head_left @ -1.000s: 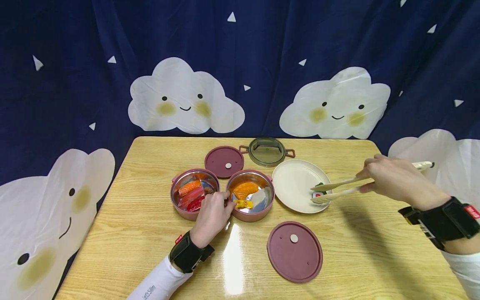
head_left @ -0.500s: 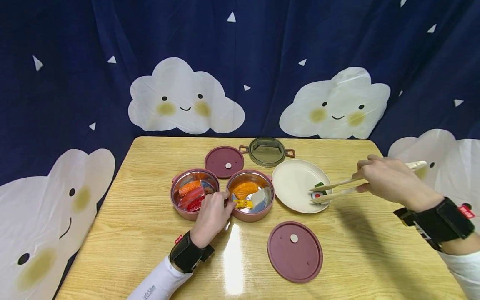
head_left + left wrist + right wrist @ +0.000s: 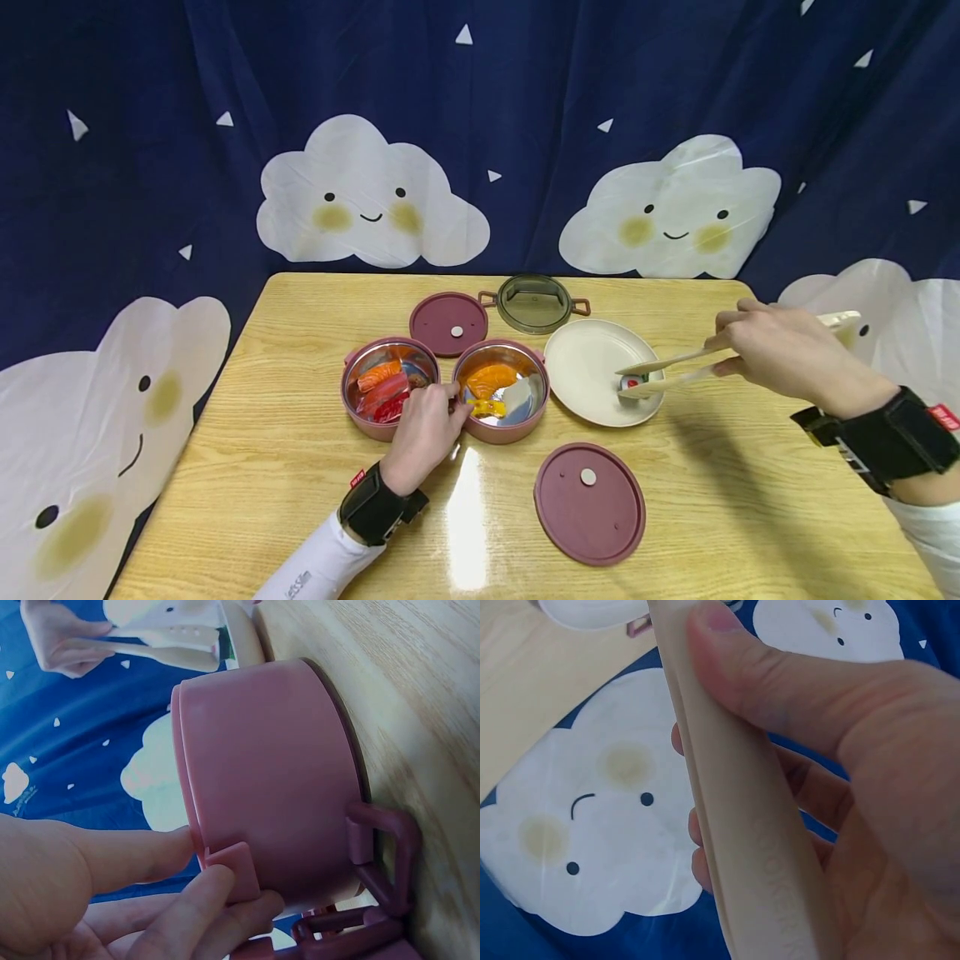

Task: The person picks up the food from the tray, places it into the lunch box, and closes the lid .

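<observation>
At the right of the frame, your right hand has its fingers curled round the tongs, whose tips straddle the sushi roll on the lower-right part of the plate; I cannot tell whether they grip it. Near the frame's centre, your left hand pinches the pot at its rim and handle. Squeezing off-centre could let the roll twist out; a sideways push might slide the unheld plate, and a one-sided tug could tilt the pot.
</observation>
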The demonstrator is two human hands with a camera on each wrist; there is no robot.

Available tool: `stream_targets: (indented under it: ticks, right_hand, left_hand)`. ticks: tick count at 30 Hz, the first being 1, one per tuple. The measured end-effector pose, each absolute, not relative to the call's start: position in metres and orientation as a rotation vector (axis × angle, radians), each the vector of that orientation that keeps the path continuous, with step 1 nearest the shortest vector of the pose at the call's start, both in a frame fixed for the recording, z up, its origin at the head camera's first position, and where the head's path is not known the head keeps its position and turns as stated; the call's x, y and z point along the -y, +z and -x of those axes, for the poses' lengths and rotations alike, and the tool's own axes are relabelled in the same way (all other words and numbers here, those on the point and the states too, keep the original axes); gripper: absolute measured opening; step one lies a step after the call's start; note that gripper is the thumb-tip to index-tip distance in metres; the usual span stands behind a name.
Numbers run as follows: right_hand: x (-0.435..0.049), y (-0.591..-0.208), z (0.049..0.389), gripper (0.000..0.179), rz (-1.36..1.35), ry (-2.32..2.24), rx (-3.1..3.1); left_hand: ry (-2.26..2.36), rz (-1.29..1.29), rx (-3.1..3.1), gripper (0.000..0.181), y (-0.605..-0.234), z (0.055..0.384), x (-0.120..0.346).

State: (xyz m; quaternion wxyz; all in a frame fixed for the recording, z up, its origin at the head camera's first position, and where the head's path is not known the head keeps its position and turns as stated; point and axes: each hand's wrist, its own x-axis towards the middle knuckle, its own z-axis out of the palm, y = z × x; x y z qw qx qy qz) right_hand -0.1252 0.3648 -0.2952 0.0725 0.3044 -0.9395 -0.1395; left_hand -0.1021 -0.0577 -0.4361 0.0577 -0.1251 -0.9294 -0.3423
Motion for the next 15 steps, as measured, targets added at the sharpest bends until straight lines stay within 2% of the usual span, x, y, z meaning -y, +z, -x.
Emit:
stream_targets:
  ticks: [15]
  right_hand:
    - [-0.342, -0.266, 0.125, 0.029, -0.968, -0.346, 2.673]
  left_hand:
    - [-1.044, 0.387, 2.827, 0.016, -0.435, 0.102, 0.057]
